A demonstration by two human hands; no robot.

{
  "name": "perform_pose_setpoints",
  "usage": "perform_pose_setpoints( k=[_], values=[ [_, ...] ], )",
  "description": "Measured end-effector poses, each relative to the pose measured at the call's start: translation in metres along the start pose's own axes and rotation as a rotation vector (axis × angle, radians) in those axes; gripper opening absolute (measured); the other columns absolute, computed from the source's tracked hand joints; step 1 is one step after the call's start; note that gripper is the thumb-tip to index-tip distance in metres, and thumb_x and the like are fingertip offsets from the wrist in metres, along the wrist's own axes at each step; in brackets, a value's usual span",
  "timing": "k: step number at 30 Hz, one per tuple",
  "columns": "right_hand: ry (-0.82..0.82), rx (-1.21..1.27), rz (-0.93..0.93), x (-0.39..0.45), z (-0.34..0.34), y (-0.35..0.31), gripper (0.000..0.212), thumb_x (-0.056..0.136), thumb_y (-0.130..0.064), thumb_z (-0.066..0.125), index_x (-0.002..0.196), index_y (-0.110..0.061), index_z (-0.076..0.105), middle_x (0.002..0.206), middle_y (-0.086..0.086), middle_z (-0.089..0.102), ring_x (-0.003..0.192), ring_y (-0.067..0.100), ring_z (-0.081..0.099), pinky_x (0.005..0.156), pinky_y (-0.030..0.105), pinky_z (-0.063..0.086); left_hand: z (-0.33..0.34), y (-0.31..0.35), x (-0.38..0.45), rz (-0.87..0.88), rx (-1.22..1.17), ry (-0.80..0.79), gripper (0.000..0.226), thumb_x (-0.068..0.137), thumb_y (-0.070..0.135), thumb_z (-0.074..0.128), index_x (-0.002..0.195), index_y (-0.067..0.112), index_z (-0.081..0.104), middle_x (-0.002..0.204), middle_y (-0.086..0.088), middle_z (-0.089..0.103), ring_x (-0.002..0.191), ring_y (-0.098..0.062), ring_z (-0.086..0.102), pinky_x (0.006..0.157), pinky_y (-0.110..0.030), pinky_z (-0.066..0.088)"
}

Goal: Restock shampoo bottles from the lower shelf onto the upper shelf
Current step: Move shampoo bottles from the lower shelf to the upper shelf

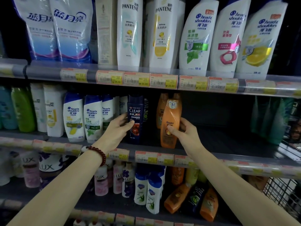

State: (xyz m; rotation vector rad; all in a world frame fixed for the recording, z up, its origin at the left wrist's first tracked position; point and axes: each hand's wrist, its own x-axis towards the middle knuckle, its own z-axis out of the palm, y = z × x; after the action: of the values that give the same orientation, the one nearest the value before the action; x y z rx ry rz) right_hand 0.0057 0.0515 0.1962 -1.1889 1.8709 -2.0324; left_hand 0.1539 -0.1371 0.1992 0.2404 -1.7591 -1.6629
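Note:
My left hand grips a dark blue Clear shampoo bottle that stands upright on the middle shelf. My right hand holds an orange Rejoice bottle upright on the same shelf, just to the right. More orange bottles stand behind it. On the lower shelf, several orange and dark bottles lie tilted against each other.
White Head & Shoulders bottles stand left of my left hand. The middle shelf right of the orange bottle is bare up to green bottles. Large Pantene and Head & Shoulders bottles fill the top shelf. A wire basket is at the lower right.

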Motion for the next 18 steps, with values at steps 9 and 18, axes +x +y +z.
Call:
perform_pose_setpoints(
  k=[9, 18],
  values=[
    [0.039, -0.239, 0.05, -0.007, -0.013, -0.01, 0.067, 0.072, -0.027, 0.081, 0.13, -0.017, 0.048, 0.11, -0.005, 0.061, 0.104, 0.014, 0.059, 0.091, 0.032, 0.05, 0.008, 0.01, -0.018, 0.018, 0.338, 0.298, 0.055, 0.086, 0.017, 0.066, 0.136, 0.013, 0.045, 0.121, 0.003, 0.054, 0.115, -0.017, 0.053, 0.103, -0.036, 0.043],
    [0.095, -0.338, 0.004, -0.048, -0.043, -0.016, 0.026, 0.077, -0.023, 0.077, 0.101, -0.023, 0.066, 0.093, -0.004, 0.069, 0.087, 0.006, 0.066, 0.082, 0.025, 0.056, 0.055, 0.024, -0.075, 0.194, 0.667, 0.156, 0.006, 0.085, 0.019, 0.064, 0.09, 0.02, 0.067, 0.086, 0.008, 0.067, 0.081, -0.001, 0.061, 0.073, -0.011, 0.047]
  ],
)
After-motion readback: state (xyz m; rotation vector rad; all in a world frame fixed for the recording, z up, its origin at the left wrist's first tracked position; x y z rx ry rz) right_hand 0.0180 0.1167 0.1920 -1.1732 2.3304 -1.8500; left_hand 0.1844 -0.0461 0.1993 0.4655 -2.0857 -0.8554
